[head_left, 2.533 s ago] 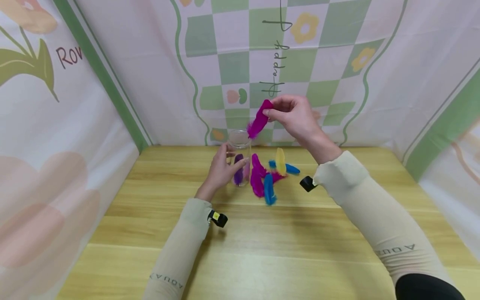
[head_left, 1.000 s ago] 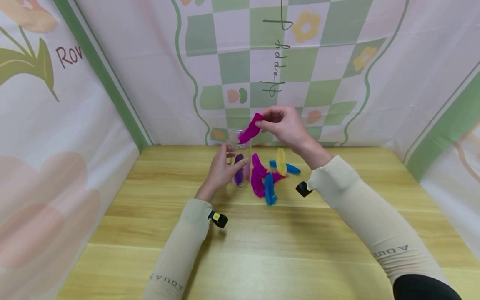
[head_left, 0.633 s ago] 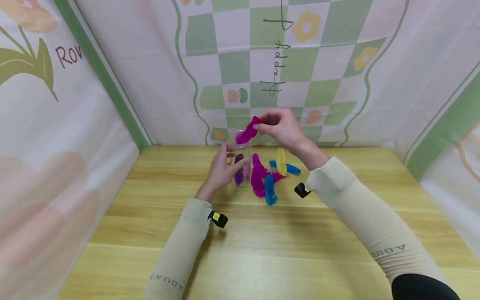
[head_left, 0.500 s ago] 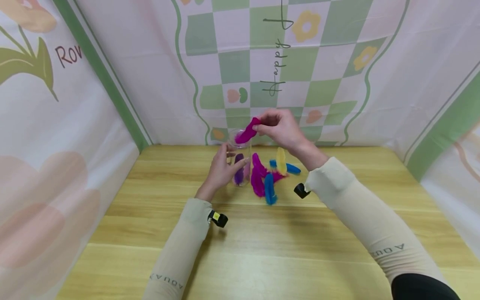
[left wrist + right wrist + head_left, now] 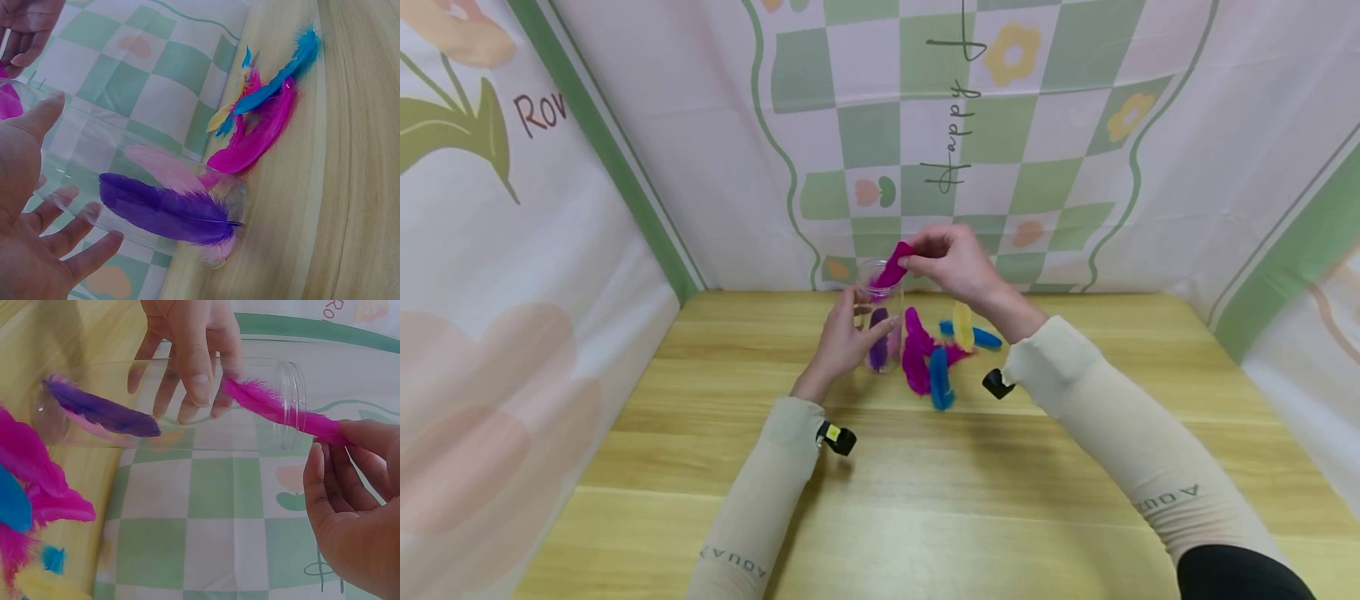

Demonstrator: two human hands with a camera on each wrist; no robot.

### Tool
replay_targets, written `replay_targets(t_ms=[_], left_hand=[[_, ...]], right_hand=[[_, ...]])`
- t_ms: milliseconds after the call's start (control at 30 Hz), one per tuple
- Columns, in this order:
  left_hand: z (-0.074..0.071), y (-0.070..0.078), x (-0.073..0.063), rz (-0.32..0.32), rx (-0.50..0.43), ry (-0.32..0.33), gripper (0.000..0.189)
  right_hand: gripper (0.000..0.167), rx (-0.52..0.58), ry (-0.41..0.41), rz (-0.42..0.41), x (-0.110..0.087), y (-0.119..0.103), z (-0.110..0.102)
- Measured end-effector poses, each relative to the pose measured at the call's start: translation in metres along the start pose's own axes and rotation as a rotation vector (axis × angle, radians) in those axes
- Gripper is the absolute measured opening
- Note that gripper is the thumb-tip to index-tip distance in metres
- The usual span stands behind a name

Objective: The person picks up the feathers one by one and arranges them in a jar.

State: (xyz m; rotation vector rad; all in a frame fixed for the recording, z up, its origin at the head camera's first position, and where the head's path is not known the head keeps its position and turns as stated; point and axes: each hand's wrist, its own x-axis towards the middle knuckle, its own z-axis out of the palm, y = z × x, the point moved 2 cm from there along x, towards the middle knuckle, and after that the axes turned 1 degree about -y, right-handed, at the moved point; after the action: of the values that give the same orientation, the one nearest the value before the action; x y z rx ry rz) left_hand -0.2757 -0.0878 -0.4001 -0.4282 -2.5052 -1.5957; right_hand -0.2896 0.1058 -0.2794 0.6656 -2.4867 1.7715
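Observation:
A clear plastic jar (image 5: 887, 300) stands upright near the table's back edge. My left hand (image 5: 844, 333) holds it round its side, thumb in front and fingers behind. Inside, low down, are a purple feather (image 5: 165, 211) and a light pink feather (image 5: 164, 167). Above the mouth, my right hand (image 5: 958, 262) pinches a magenta feather (image 5: 265, 405) at one end between thumb and fingers. In the right wrist view most of that feather is inside the jar, its fluffy end past the rim (image 5: 292, 403).
To the jar's right lie several loose feathers: magenta (image 5: 916, 367), two blue, one of them the front blue feather (image 5: 940, 379), and a yellow feather (image 5: 962, 325). A patterned cloth (image 5: 865, 133) hangs behind the wooden table (image 5: 925, 500).
My right hand has come down and to the left, bringing the magenta feather from above the jar into its mouth. The left hand and jar have stayed in place.

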Motion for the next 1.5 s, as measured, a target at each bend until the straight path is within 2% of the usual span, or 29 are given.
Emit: replay_targets(t_ms=[500, 967, 1500], left_hand=[[0.000, -0.001, 0.000, -0.007, -0.026, -0.003, 0.057], [0.000, -0.001, 0.000, 0.004, -0.014, -0.004, 0.056], [0.000, -0.002, 0.000, -0.003, -0.012, 0.002, 0.056]], right_hand=[[0.018, -0.021, -0.035, 0.018, 0.004, 0.005, 0.006], [0.015, -0.045, -0.062, 0.024, 0.008, 0.001, 0.012], [0.016, -0.011, -0.086, 0.025, 0.009, 0.005, 0.012]])
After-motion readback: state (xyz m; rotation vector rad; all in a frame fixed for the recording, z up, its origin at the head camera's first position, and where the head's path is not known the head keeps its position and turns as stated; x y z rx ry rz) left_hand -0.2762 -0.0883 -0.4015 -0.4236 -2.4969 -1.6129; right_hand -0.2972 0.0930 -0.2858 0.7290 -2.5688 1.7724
